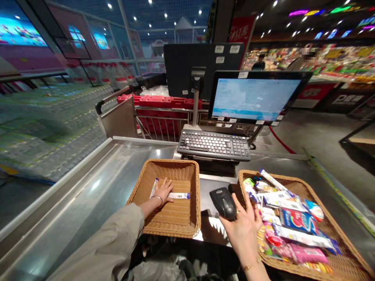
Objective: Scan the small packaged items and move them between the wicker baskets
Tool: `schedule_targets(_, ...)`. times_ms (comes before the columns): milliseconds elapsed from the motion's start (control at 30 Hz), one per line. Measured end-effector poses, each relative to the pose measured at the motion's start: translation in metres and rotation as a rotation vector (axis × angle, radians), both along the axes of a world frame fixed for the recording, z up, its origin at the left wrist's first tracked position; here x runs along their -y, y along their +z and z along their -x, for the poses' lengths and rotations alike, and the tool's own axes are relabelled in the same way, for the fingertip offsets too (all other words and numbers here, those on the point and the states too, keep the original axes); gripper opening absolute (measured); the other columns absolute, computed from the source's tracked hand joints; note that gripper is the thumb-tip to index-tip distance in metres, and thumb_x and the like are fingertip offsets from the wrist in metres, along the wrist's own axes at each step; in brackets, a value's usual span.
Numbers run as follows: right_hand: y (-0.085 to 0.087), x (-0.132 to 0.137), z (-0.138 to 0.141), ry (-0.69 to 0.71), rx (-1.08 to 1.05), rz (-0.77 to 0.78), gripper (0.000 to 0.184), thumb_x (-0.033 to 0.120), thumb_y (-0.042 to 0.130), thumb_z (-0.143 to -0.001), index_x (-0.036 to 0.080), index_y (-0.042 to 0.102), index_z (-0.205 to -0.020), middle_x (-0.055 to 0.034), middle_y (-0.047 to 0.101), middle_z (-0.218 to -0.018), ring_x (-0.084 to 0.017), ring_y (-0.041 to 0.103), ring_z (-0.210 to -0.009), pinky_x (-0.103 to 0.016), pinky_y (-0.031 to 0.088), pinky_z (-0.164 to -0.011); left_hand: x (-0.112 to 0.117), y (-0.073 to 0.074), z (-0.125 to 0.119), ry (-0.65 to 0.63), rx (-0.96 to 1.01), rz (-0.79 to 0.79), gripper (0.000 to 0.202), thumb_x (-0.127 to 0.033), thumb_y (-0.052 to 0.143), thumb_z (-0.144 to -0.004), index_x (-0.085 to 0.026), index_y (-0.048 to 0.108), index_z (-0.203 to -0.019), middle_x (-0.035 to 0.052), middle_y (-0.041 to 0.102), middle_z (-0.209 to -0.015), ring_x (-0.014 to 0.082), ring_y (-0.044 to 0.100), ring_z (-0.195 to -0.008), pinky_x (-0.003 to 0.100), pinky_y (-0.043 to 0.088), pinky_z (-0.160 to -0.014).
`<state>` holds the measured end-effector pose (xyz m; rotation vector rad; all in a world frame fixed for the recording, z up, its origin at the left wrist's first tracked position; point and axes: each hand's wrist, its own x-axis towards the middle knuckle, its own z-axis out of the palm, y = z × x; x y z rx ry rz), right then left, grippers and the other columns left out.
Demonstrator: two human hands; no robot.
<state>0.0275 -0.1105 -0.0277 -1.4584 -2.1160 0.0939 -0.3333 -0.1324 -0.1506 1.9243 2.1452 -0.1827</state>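
My left hand (164,192) reaches into a wicker basket (197,203) on the left, its fingers spread over two slim white-and-blue snack packets. One packet (181,195) sticks out to the right of the fingers; the other packet (154,186) lies slanted to their left. My right hand (244,226) grips a black handheld barcode scanner (223,202) between thumb and fingers, in the gap between the two baskets. Its other fingers extend beside the right wicker basket (351,255). That basket is heaped with packaged snacks, including a blue-and-red bag (299,220) and a pink pack (307,253).
Behind the baskets stand a keyboard (213,144), a lit monitor (254,99) and a second screen (181,70) facing away. A raised rim (58,183) edges the metal counter (96,195). Beyond are a cart (164,121), stacked bottle packs (58,121) and people in the distance.
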Motion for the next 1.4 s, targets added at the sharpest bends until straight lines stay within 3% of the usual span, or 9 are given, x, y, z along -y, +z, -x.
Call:
schedule_targets(300,0.001,0.002,0.003,-0.019,0.002,0.012,0.03,0.041,0.055,-0.08,0.02,0.074,-0.09,-0.0094,0.068,-0.127,-0.034,0.033,-0.142,-0.056,0.02,-0.114,0.008,-0.005,-0.004,-0.098,-0.03,-0.02,0.032,-0.043,0.069,-0.084,-0.019,0.062,-0.103,0.0162,0.041,-0.156,0.0356,0.022,-0.151,0.074,0.007,-0.115)
schedule_targets(500,-0.001,0.003,0.002,-0.021,-0.011,-0.007,0.026,0.041,0.059,-0.079,0.021,0.074,-0.086,-0.0093,0.068,-0.126,-0.036,0.034,-0.142,-0.058,0.022,-0.111,0.01,0.002,-0.006,-0.244,-0.056,-0.041,0.036,-0.041,0.06,-0.09,-0.016,0.063,-0.115,0.0203,0.045,-0.152,0.0342,0.025,-0.15,0.073,0.0,-0.116)
schedule_targets(667,0.002,0.005,0.0,-0.016,-0.027,-0.038,0.029,0.043,0.06,-0.081,0.021,0.074,-0.092,-0.0093,0.069,-0.125,-0.035,0.034,-0.142,-0.057,0.024,-0.111,0.009,0.005,-0.013,-0.372,-0.078,-0.061,0.038,-0.038,0.06,-0.085,-0.017,0.067,-0.116,0.0199,0.049,-0.149,0.0345,0.029,-0.148,0.07,-0.012,-0.116)
schedule_targets(800,0.005,0.007,-0.002,-0.019,-0.023,-0.027,0.03,0.044,0.059,-0.081,0.021,0.075,-0.092,-0.0095,0.069,-0.125,-0.034,0.034,-0.142,-0.056,0.02,-0.114,0.008,0.01,-0.022,-0.409,-0.139,-0.062,0.043,-0.029,0.059,-0.079,-0.017,0.067,-0.119,0.0209,0.052,-0.146,0.0378,0.033,-0.146,0.072,-0.014,-0.114)
schedule_targets(967,0.006,0.008,-0.006,0.001,-0.033,-0.053,0.023,0.04,0.06,-0.08,0.023,0.074,-0.088,-0.0081,0.069,-0.125,-0.035,0.035,-0.141,-0.057,0.02,-0.113,0.004,0.029,-0.02,-0.299,-0.09,-0.091,0.041,-0.028,0.06,-0.078,-0.017,0.065,-0.117,0.0194,0.055,-0.144,0.0366,0.033,-0.146,0.071,-0.015,-0.113)
schedule_targets(1167,0.003,0.007,-0.01,0.021,-0.045,-0.098,0.023,0.037,0.066,-0.075,0.022,0.073,-0.091,-0.0058,0.069,-0.125,-0.036,0.036,-0.14,-0.057,0.022,-0.112,0.002,0.06,-0.018,-0.132,-0.09,-0.167,0.032,-0.032,0.063,-0.081,-0.017,0.065,-0.109,0.0181,0.05,-0.149,0.0399,0.03,-0.147,0.083,-0.008,-0.107)
schedule_targets(1300,0.007,0.007,-0.007,0.027,-0.043,-0.109,0.026,0.036,0.067,-0.075,0.022,0.073,-0.096,-0.0056,0.07,-0.124,-0.036,0.036,-0.14,-0.057,0.022,-0.111,0.007,0.085,-0.027,-0.044,-0.098,-0.244,0.023,-0.034,0.064,-0.084,-0.02,0.065,-0.102,0.0135,0.043,-0.155,0.0401,0.025,-0.149,0.086,-0.004,-0.105)
schedule_targets(1400,0.012,0.009,-0.004,0.036,-0.029,-0.089,0.019,0.035,0.066,-0.077,0.023,0.073,-0.09,-0.0057,0.068,-0.127,-0.036,0.034,-0.141,-0.058,0.022,-0.111,0.012,0.102,-0.039,0.015,-0.06,-0.37,0.018,-0.033,0.065,-0.084,-0.022,0.064,-0.098,0.0117,0.047,-0.153,0.039,0.025,-0.149,0.085,-0.005,-0.107)
